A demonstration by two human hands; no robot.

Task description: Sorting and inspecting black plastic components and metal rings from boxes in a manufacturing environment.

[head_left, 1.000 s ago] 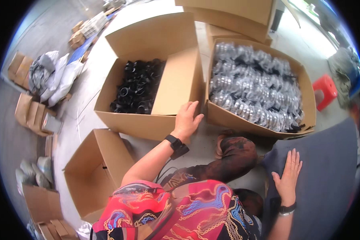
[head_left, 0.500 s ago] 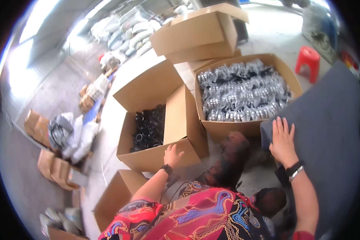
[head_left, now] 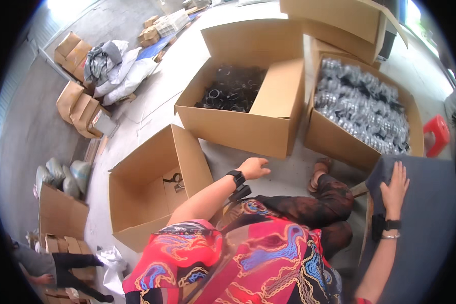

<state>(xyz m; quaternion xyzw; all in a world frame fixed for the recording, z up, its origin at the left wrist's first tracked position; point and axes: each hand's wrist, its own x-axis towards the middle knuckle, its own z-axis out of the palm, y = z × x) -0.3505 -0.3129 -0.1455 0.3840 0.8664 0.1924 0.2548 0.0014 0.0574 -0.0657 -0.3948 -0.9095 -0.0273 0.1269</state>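
My left hand [head_left: 255,168] hangs in the air above the floor, its fingers loosely bent and apart, with nothing visible in it. It is nearest to the front wall of a cardboard box [head_left: 233,133] holding black ring-shaped parts [head_left: 231,88]. On the grey-covered table [head_left: 425,218] at the right, my right hand [head_left: 394,190] lies flat with fingers stretched. To the left of my left forearm stands another open box [head_left: 139,190], with a few small dark ring-shaped pieces [head_left: 175,178] at its bottom.
At the back right, a carton [head_left: 339,133] holds rows of plastic-wrapped ring parts [head_left: 362,106]. Beside it stands a red stool [head_left: 437,135]. Sacks [head_left: 131,76] and cartons [head_left: 78,109] lie along the left. Another person [head_left: 55,268] is at the lower left.
The view has swung left and down, bringing the inside of the left box into sight. My left hand has moved away from the black-parts box rim; my right hand still rests on the table.
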